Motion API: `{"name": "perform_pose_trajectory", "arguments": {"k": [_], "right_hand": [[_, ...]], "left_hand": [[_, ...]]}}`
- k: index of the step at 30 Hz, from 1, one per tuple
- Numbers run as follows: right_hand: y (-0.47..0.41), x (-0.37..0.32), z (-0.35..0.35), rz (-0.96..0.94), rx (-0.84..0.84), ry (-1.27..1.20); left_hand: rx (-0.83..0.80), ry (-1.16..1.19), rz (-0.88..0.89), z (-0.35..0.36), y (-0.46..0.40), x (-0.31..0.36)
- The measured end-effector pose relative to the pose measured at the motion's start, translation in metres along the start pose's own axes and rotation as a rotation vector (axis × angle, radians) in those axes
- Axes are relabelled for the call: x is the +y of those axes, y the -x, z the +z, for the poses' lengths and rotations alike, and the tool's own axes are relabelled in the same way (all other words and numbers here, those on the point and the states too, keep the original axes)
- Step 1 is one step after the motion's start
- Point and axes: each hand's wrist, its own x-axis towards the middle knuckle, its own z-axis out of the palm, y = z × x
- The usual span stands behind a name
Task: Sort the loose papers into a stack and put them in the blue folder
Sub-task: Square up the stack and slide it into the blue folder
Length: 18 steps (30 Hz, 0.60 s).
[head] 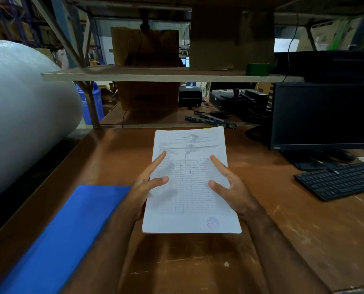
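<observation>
Both hands flank a squared paper stack (190, 181) above the counter (283, 219): left hand (147, 187) and right hand (230, 187), fingers straight, press its side edges. Bare counter lies around it; the closed blue folder (64, 236) lies at left. The stack's print is illegible; a round blue stamp (212, 222) marks its lower right corner.

Dim warehouse: brown wooden desk (283, 219) beneath a plank shelf (155, 77).
</observation>
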Motion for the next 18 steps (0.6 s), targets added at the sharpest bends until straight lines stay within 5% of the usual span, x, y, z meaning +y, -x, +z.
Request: {"name": "perform_pose_trajectory", "arguments": {"k": [14, 18], "right_hand": [[0.014, 0.0, 0.009, -0.048, 0.035, 0.069], [0.006, 0.003, 0.011, -0.073, 0.125, 0.01]], "left_hand": [[-0.005, -0.157, 0.091, 0.007, 0.009, -0.001], [0.116, 0.014, 0.028, -0.002, 0.015, 0.005]]}}
